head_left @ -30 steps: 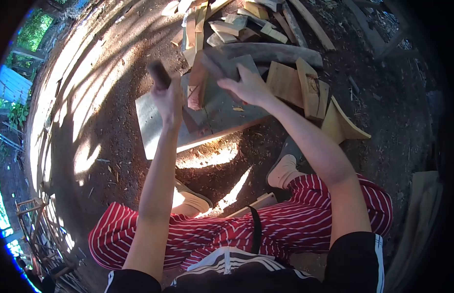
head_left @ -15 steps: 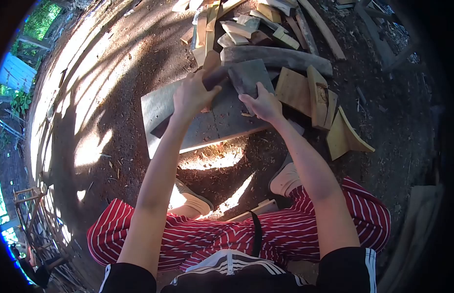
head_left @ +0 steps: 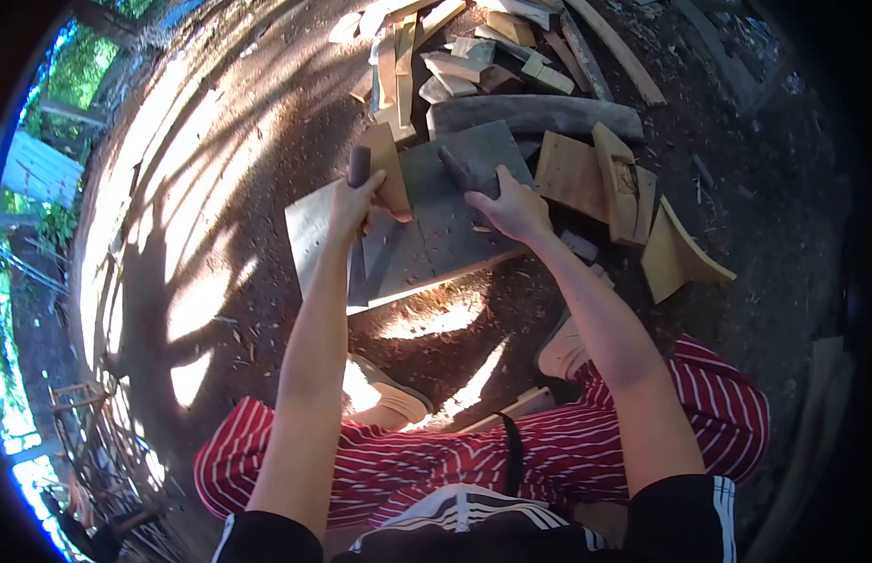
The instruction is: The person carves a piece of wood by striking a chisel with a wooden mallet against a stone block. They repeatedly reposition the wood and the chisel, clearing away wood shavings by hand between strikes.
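Observation:
A wide dark wooden board [head_left: 445, 235] lies in front of my feet. Above its left half, my left hand [head_left: 354, 205] is closed around a tan wooden piece [head_left: 387, 169], its fingertips at the lower end. A dark rounded bar [head_left: 359, 167] sticks up from the same hand, and its lower part is hidden. Over the right half, my right hand [head_left: 515, 208] grips a dark, narrow wooden piece [head_left: 456, 169] that points up and left. My fingers cover its near end. The two hands are apart.
Behind the board rests a thick grey curved timber [head_left: 534, 114], with a heap of wood offcuts [head_left: 464, 66] beyond. To the right are brown wooden blocks [head_left: 572, 174] and a curved yellowish piece [head_left: 680, 253]. My sandalled feet [head_left: 384, 399] are near the board's front edge.
The tan piece has come down and left with my left hand, and the dark bar there now points upward. In my right hand the dark piece has turned, showing a narrower side.

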Motion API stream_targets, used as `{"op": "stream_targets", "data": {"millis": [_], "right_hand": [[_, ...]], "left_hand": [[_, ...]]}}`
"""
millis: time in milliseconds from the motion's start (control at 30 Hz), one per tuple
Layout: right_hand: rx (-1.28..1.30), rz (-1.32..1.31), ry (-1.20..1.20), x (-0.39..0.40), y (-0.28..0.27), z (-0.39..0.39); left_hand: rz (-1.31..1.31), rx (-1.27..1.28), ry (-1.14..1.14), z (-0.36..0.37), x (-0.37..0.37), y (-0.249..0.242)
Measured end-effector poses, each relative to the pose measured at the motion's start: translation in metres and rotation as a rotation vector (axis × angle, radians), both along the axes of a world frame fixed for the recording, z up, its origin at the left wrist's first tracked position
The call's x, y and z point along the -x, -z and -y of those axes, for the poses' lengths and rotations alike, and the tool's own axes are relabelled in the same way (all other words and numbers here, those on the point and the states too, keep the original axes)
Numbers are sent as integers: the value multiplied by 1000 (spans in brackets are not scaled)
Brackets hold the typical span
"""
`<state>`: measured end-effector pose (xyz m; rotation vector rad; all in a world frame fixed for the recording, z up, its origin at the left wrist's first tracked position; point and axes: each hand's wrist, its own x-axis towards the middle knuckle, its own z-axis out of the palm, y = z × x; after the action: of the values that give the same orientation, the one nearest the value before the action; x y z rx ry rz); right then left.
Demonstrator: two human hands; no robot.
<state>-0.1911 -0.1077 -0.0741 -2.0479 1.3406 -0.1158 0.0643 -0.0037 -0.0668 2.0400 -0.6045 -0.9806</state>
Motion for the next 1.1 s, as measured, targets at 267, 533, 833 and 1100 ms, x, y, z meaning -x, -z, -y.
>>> {"op": "stream_targets", "data": {"millis": [267,533,833,1100], "right_hand": [[10,-33,-17,3,-6,0],[-37,-39,-16,0,-5,1],[-6,-65,-16,2,-9,-1],[-10,-74,-16,3,-7,0]], "left_hand": [[86,104,-40,-19,9,-29],[-154,754,-198,5,45,-110],[23,1077,-356,6,83,-92],[196,1087,-309,-2,101,-76]]}}
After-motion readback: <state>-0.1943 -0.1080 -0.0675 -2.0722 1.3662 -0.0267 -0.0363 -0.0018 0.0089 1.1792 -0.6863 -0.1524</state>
